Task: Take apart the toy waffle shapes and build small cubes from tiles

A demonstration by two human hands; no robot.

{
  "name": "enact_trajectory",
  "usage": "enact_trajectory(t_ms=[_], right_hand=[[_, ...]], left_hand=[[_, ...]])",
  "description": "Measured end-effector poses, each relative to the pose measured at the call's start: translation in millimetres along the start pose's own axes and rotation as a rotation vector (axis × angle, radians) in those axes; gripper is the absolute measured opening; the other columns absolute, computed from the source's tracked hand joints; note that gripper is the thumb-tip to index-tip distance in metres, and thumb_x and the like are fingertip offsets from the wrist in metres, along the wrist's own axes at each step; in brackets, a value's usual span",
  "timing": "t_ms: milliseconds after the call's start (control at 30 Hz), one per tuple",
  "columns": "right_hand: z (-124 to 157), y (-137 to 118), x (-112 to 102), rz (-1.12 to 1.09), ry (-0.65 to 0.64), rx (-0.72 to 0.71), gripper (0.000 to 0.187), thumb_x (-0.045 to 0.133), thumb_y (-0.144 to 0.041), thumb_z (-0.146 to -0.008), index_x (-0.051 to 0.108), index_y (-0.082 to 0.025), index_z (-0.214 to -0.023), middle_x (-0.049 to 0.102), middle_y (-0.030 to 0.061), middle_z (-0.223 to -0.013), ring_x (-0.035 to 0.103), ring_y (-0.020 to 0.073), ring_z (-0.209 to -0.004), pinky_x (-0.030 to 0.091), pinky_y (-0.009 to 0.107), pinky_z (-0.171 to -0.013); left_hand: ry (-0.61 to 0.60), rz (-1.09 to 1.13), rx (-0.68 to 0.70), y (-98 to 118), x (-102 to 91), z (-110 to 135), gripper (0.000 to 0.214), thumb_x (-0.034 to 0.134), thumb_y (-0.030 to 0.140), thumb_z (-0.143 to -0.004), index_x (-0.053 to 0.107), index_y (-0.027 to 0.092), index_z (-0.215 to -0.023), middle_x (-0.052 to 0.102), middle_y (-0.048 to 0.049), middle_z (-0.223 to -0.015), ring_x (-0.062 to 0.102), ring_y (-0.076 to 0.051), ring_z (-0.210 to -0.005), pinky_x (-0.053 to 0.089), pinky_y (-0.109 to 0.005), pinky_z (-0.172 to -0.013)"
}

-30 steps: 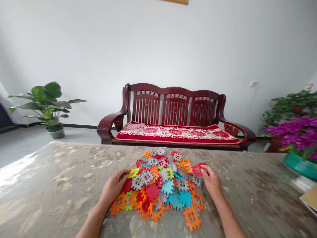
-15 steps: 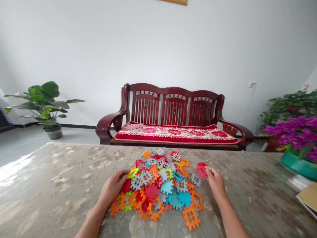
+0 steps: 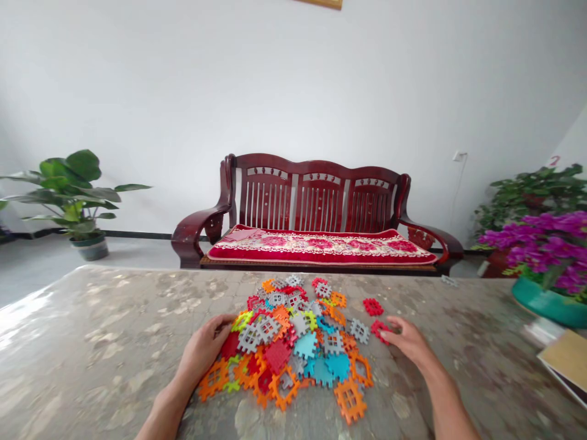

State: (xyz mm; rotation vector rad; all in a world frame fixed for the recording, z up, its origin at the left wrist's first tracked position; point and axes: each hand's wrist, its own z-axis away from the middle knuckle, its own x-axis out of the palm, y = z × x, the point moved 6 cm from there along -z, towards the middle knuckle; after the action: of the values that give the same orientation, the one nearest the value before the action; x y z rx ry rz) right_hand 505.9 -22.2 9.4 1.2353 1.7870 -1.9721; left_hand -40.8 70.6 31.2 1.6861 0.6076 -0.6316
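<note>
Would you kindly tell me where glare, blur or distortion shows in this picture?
In the head view, bright glare whitens the left edge of the table; wide-angle distortion seems to stretch the purple flowers near the right border; the colourful pieces look slightly soft in fine detail.

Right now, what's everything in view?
Toothed plastic pieces: many, multicoloured, heaped between hands
Loose toothed pieces: two, red, heap's right
Small piece: one, grey, far table edge
Patterned table: one, grey, foreground
Slatted wooden bench: one, maroon, behind table
Floral seat cover: one, red-white, on bench
Potted plant: one, green, left floor
Bushy plant: one, green, right
Flowers: many, purple, teal planter
Flat item: one, tan, right
Socket: one, white, wall
Frame: one, gold, wall
Left hand: one, bare, heap's left
Right hand: one, bare, at loose piece
</note>
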Motion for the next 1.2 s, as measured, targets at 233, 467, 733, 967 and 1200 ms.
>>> enact_trajectory(t_ms=[233, 467, 733, 967, 1200], right_hand=[[8.5, -15.8, 5.0, 0.204, -0.116, -0.096, 0.052, 0.066, -0.029, -0.057, 0.067, -0.019, -0.108, 0.066, 0.0085, -0.11, 0.063, 0.0229, -0.099, 0.048, 0.031, -0.087], [8.5, -23.6, 7.0, 0.16, -0.126, 0.004, 0.027, 0.065, -0.023, -0.057, 0.069, -0.02, -0.084, 0.072, 0.003, -0.082, 0.066, 0.0201, -0.08, 0.048, 0.028, -0.072], [7.6, -20.5, -0.6, -0.314, -0.023, 0.074, 0.049, 0.068, -0.043, -0.057, 0.067, -0.018, -0.099, 0.074, 0.0098, -0.099, 0.068, 0.0266, -0.092, 0.052, 0.035, -0.081], [-3.4, -23.9, -0.9, -0.182, 0.298, 0.042, 0.062, 0.062, -0.053, -0.064, 0.063, -0.017, -0.114, 0.069, 0.0122, -0.112, 0.066, 0.0253, -0.092, 0.052, 0.036, -0.083], [-19.9, -39.6, 8.2, 0.044, 0.377, 0.045, 0.061, 0.057, -0.05, -0.068, 0.063, -0.014, -0.117, 0.067, 0.0138, -0.108, 0.063, 0.0261, -0.096, 0.049, 0.035, -0.087]], left_hand=[[-0.016, -0.006, -0.006, 1.2, -0.1, -0.3, 0.034, 0.046, 0.04, -0.082, 0.071, 0.026, -0.101, 0.076, 0.0015, -0.1, 0.07, -0.02, -0.093, 0.051, -0.027, -0.083], [-0.012, 0.003, 0.002, -0.3, 0.1, -0.4, 0.034, 0.046, 0.041, -0.083, 0.071, 0.027, -0.101, 0.076, 0.0016, -0.103, 0.069, -0.021, -0.097, 0.051, -0.028, -0.086], [-0.008, 0.006, 0.0, 3.3, -1.7, 0.3, 0.033, 0.047, 0.042, -0.082, 0.071, 0.027, -0.099, 0.077, 0.0013, -0.101, 0.069, -0.021, -0.096, 0.051, -0.028, -0.086], [-0.017, -0.014, 0.012, 4.4, -1.7, 0.1, 0.034, 0.046, 0.041, -0.082, 0.071, 0.026, -0.1, 0.076, 0.001, -0.101, 0.069, -0.021, -0.095, 0.051, -0.028, -0.085], [0.001, -0.017, 0.007, 2.8, -1.7, 0.0, 0.033, 0.046, 0.039, -0.082, 0.071, 0.026, -0.1, 0.077, 0.0015, -0.101, 0.069, -0.021, -0.095, 0.051, -0.027, -0.084]])
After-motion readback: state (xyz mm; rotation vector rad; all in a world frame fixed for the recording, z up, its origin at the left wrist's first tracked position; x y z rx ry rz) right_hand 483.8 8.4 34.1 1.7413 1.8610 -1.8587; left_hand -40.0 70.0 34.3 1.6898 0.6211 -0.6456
